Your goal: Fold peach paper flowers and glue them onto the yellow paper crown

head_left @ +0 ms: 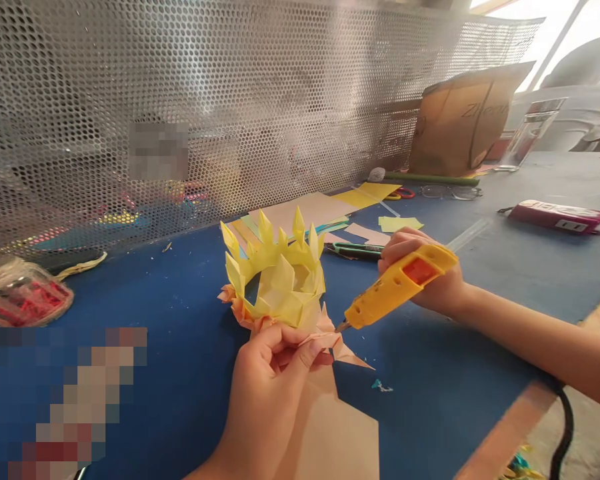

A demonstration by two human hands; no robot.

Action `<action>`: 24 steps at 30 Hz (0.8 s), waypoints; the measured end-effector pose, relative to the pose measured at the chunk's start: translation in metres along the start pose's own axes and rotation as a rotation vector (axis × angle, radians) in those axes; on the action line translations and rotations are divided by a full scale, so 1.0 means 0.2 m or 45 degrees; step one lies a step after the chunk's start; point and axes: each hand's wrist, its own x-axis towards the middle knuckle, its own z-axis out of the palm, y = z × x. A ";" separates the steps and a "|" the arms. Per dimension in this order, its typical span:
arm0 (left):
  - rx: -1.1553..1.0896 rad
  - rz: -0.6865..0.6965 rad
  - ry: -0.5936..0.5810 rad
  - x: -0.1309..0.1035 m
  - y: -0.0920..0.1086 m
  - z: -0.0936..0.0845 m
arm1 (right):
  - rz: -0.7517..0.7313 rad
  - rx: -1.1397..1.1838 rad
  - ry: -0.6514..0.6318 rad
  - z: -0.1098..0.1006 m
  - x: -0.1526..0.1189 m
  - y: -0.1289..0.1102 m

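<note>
A yellow folded-paper crown point(285, 287) stands on the blue table, with pink folded paper along its lower left edge. My left hand point(275, 367) pinches a pink folded-paper piece point(347, 350) at the front of the crown. Wrapped round a yellow glue gun point(387, 290) is my right hand point(430, 287); the gun's nozzle points down-left and meets the pink piece, or lies just above it. Under my left hand a beige paper sheet point(347, 433) reaches toward the near edge.
Paper sheets point(305, 208), a cutter point(357, 251), red-handled scissors point(405, 193) and glasses point(450, 193) lie behind. A jar point(23, 293) sits left. A purple pouch point(557, 217), a glass point(530, 137) and a paper bag point(463, 123) are right. Metal mesh point(280, 100) rises behind.
</note>
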 end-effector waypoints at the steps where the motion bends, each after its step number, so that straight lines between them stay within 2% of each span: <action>1: -0.003 0.003 -0.002 0.00 0.00 0.00 | -0.004 0.006 -0.001 0.00 0.00 0.00; 12: 0.007 -0.018 -0.022 0.00 -0.01 -0.01 | -0.005 0.006 0.008 0.00 0.00 0.00; 24: 0.024 -0.013 0.021 -0.01 0.00 0.00 | -0.064 -0.037 0.007 -0.01 0.00 0.02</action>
